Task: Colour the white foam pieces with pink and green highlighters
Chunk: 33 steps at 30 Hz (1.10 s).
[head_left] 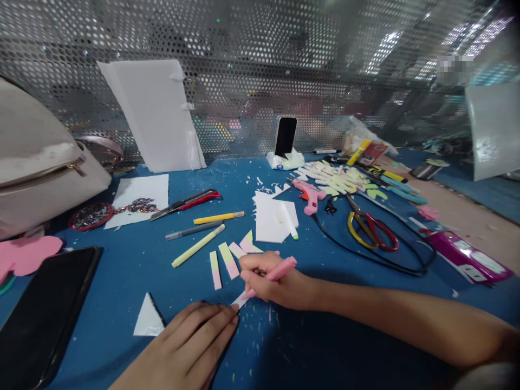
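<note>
My right hand (272, 279) is closed around a pink marker (282, 268), its tip down on a small white strip (240, 301). My left hand (195, 338) lies flat on the blue table, fingers stretched out, with the fingertips pressing the near end of that strip. Just beyond my hands lie several strips coloured half yellow-green and half pink, among them one pink-and-green strip (229, 260). A pale yellow marker (198, 246), a grey marker (194, 231) and an orange-yellow marker (218, 218) rest to their left. Beside my left hand is a white triangular piece (148, 318).
At left are a black phone (46, 319), a bag (36, 162) and a red-handled utility knife (187, 205). At right, a pink glue gun (311, 195) trails its cord near scissors (371, 230). A strip pile (337, 176) and propped phone (286, 136) stand behind.
</note>
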Tool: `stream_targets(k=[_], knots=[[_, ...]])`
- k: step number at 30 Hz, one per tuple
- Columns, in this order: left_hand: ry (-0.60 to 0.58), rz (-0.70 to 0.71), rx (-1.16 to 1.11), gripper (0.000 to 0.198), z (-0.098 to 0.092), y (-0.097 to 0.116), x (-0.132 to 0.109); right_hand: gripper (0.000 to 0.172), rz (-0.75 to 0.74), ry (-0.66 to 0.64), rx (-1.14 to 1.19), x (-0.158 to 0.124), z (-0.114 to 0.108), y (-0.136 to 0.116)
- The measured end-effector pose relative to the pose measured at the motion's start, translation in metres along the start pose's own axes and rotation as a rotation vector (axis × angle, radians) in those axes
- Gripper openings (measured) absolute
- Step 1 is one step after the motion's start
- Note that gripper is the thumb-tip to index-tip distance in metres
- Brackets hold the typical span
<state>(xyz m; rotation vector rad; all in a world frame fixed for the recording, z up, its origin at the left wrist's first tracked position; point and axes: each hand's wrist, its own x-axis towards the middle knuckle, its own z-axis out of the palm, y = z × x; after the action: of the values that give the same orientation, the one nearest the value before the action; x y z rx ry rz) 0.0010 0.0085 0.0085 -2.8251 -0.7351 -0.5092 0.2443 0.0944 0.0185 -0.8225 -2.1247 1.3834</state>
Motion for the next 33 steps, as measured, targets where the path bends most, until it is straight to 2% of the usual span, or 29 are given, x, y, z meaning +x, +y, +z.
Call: stream_targets(k=[3,6,7,10,13,14,17,19,20,21,22,23,26,27,28,31,33], knots=[[-0.005,0.008,0.005,0.043,0.001,0.0,-0.003,0.029,0.019,0.045,-0.086,-0.001,0.002,0.0],[0.039,0.009,0.008,0.046,0.006,0.0,-0.005,0.03,-0.013,0.024,-0.16,-0.001,0.001,-0.001],[0.075,-0.003,-0.003,0.047,0.008,0.0,-0.005,0.031,-0.023,-0.003,-0.139,-0.002,0.001,-0.002],[0.088,-0.018,-0.01,0.049,0.012,0.002,-0.006,0.035,-0.043,-0.033,-0.046,-0.001,0.0,-0.002],[0.004,-0.022,-0.02,0.045,0.014,0.003,-0.006,0.029,-0.039,0.045,-0.094,-0.001,0.0,-0.001],[0.08,-0.047,-0.027,0.046,0.014,0.004,-0.006,0.028,-0.038,0.049,-0.121,-0.001,0.0,0.0],[0.109,-0.066,-0.06,0.039,0.015,0.004,-0.008,0.033,-0.026,-0.036,-0.066,-0.001,0.0,0.0],[0.094,-0.067,-0.06,0.038,0.014,0.003,-0.008,0.034,-0.018,-0.052,-0.003,-0.001,0.0,0.0],[0.001,-0.033,-0.051,0.038,0.013,0.003,-0.008,0.032,-0.013,-0.03,-0.006,-0.001,0.0,0.0],[-0.015,-0.03,-0.051,0.039,0.012,0.003,-0.008,0.029,-0.01,0.003,-0.037,-0.001,0.0,0.0],[0.08,-0.049,-0.047,0.04,0.011,0.003,-0.007,0.027,-0.007,0.031,-0.08,-0.001,0.0,0.0],[0.115,-0.051,-0.05,0.039,0.01,0.002,-0.007,0.026,-0.003,0.035,-0.11,0.0,0.0,0.0],[0.009,-0.039,-0.051,0.038,0.009,0.003,-0.006,0.032,0.004,-0.036,-0.05,0.0,-0.001,-0.001],[0.007,-0.058,-0.059,0.04,0.011,0.003,-0.006,0.033,0.001,-0.05,-0.012,0.0,-0.001,-0.001],[0.117,-0.07,-0.06,0.044,0.012,0.004,-0.007,0.032,0.001,-0.05,0.016,0.0,-0.002,-0.001],[0.094,-0.08,-0.067,0.045,0.02,0.004,-0.011,0.024,0.022,0.022,-0.01,-0.001,-0.002,-0.002],[0.084,-0.082,-0.077,0.041,0.024,0.005,-0.014,0.025,0.037,0.02,-0.022,-0.001,-0.002,-0.001]])
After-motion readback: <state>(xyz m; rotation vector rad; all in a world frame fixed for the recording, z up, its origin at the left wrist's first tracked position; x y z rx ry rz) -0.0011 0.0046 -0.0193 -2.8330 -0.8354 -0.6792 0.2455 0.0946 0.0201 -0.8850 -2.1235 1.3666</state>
